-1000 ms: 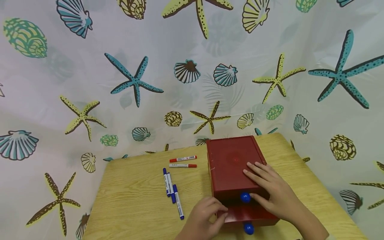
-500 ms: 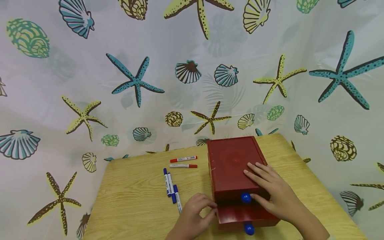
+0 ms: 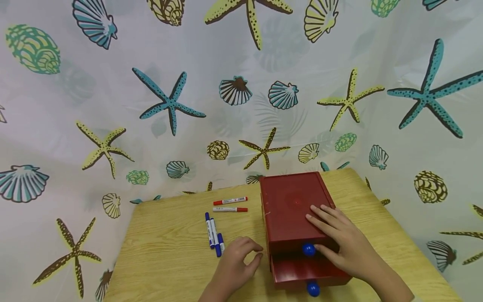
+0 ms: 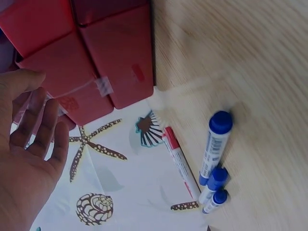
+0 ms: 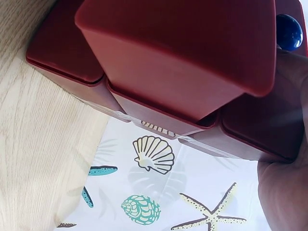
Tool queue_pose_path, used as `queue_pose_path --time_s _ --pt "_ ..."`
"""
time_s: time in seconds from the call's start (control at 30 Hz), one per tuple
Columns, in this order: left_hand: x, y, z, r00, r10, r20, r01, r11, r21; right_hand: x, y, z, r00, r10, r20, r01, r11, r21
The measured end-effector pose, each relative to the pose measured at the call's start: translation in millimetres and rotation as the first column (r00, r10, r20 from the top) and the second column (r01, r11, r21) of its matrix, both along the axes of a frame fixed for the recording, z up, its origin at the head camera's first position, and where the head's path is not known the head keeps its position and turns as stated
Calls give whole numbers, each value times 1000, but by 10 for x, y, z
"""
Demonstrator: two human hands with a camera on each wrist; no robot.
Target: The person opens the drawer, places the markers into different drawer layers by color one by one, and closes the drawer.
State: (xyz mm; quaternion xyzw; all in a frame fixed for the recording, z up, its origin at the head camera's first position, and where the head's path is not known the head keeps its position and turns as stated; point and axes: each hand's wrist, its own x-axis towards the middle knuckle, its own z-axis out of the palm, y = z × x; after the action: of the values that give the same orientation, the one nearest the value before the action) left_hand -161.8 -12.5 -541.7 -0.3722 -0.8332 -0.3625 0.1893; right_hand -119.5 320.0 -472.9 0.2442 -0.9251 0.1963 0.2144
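Observation:
A dark red box of drawers (image 3: pixel 294 201) with blue knobs stands on the table, its lower drawer (image 3: pixel 302 268) pulled out. My right hand (image 3: pixel 341 233) rests flat over the right part of the box top, its thumb beside the upper blue knob (image 3: pixel 308 249). In the right wrist view the pulled-out drawer (image 5: pixel 178 57) juts from the box. My left hand (image 3: pixel 237 262) hovers just left of the box, fingers loosely bent with nothing between them. It partly hides the nearest blue-capped marker (image 3: pixel 221 241). In the left wrist view the same hand (image 4: pixel 33 139) is beside the red box (image 4: pixel 118 57).
Two more blue-capped markers, one at the left (image 3: pixel 209 230) and one beside it (image 3: pixel 215 237), lie side by side on the wood-grain table (image 3: pixel 162 251). Behind them lie two red-capped markers, an upper one (image 3: pixel 230 201) and a lower one (image 3: pixel 229 209). A seashell-print curtain (image 3: pixel 211 121) surrounds the table.
My left hand has moved left, away from the pulled-out drawer, and now covers part of a blue-capped marker. My right hand has stayed on the box top, and the drawer looks the same.

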Motion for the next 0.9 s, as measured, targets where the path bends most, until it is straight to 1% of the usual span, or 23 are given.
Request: queue_pose_path --time_s 0.2,0.47,0.57,0.9 --pt "-58 -65 -67 999 41 -1 -41 999 -28 22 -13 -11 1000 0 -2 0 1000 1" --pt "-118 -131 -114 995 84 54 -81 995 -61 43 -24 -24 1000 -6 -3 6 1000 1" --pt "-156 -143 -135 994 89 67 -85 994 -65 43 -24 -25 1000 -6 -5 6 1000 0" --pt "-280 -194 -209 991 122 62 -115 988 -100 51 -22 -25 1000 -7 -8 7 1000 -1"
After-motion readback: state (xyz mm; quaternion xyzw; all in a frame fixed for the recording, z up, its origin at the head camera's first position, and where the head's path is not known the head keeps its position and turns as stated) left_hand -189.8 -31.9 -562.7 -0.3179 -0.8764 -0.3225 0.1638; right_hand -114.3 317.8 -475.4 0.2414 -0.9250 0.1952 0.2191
